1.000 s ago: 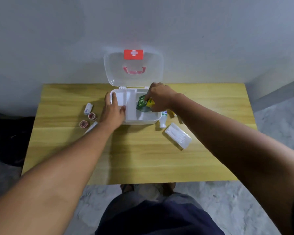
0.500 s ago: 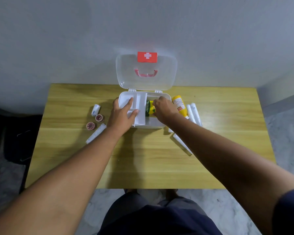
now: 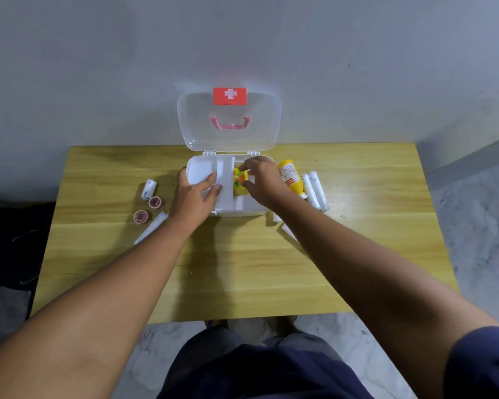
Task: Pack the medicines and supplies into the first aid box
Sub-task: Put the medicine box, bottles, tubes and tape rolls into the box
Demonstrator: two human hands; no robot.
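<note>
The white first aid box (image 3: pixel 202 168) stands open at the back of the wooden table, its clear lid (image 3: pixel 229 122) upright against the wall. My left hand (image 3: pixel 195 197) lies flat on the white inner tray (image 3: pixel 224 185) over the box's left half. My right hand (image 3: pixel 261 182) reaches into the right half, fingers pinched on a yellow and green medicine packet (image 3: pixel 239 182) that sits low inside the box.
Left of the box lie a white roll (image 3: pixel 149 189), two reddish tape rolls (image 3: pixel 156 202) (image 3: pixel 141 216) and a white tube (image 3: pixel 152 227). Right of it lie a yellow bottle (image 3: pixel 291 175) and white wrapped rolls (image 3: pixel 316 190). A dark bag (image 3: pixel 15 243) sits on the floor at left.
My right hand has carried the packet from above the box's front rim down into the right compartment. My left hand slid from the box's left edge onto the inner tray.
</note>
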